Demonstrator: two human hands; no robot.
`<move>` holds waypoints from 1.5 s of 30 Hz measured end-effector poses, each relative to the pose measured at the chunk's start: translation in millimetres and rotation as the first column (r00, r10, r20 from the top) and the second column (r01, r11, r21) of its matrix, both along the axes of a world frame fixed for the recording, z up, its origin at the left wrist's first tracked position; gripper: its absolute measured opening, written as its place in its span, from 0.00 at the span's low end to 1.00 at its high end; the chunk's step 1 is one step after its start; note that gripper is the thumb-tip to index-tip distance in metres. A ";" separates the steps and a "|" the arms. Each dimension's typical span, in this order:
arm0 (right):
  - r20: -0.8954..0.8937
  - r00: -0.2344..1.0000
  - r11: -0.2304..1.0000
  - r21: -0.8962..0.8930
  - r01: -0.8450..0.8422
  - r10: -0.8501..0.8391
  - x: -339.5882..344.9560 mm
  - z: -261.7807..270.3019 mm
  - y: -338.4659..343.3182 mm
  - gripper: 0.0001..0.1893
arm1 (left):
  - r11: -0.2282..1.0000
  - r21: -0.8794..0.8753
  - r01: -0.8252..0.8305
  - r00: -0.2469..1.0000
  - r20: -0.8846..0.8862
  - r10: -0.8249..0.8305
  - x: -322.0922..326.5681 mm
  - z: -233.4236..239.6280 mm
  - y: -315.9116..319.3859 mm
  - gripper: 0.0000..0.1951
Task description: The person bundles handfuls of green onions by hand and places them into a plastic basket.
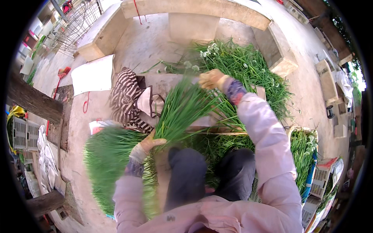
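Gloved, my left hand [150, 142] grips a bunch of long green garlic chives [182, 106] by the lower end; the leaves fan up and to the right. My right hand [212, 79], gloved too, is bent closed at the tips of the bunch; whether it holds any stalks cannot be told. Beyond it lies a loose heap of chives with white flower heads [242, 62]. Below and left of my left hand, a big stack of neatly laid chives [112, 163] is partly blurred. More cut greens [230, 145] lie around my knees.
A striped cloth [123, 99] and a pale cap [148, 102] lie behind the bunch. A white sheet [93, 75] is at the left. Concrete slabs [201, 8] border the far side. A container of greens [301, 157] and a plastic crate [317, 182] stand at the right.
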State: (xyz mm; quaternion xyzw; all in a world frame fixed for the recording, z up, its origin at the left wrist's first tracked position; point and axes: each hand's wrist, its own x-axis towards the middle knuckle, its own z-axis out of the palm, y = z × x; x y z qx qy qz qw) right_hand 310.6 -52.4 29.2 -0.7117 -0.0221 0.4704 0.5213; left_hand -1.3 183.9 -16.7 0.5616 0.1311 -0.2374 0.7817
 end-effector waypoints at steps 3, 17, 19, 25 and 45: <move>0.013 0.993 0.991 -0.073 0.116 -0.115 -6.3 -13.9 57.3 0.13 | 0.992 -0.060 -0.108 0.994 0.010 0.108 3.6 5.8 -3.1 0.39; 0.383 0.171 0.372 -0.923 0.099 0.908 80.7 -108.7 72.4 0.11 | 0.992 -0.039 -0.123 0.992 0.009 0.124 11.4 -21.8 -12.4 0.36; 0.449 0.101 0.426 -0.885 0.190 0.888 66.9 -57.1 82.0 0.11 | 0.989 0.008 -0.145 0.989 0.008 0.145 -2.3 -26.9 3.8 0.35; 0.621 0.220 0.317 -0.634 0.705 0.753 203.2 81.5 -88.9 0.07 | 0.995 -0.032 -0.092 0.994 0.054 0.094 7.4 -27.2 -6.3 0.31; 0.553 0.113 0.540 -0.714 -0.447 0.825 54.7 -25.5 23.1 0.15 | 0.981 -0.130 -0.147 0.989 -0.046 0.142 0.8 -32.9 5.3 0.34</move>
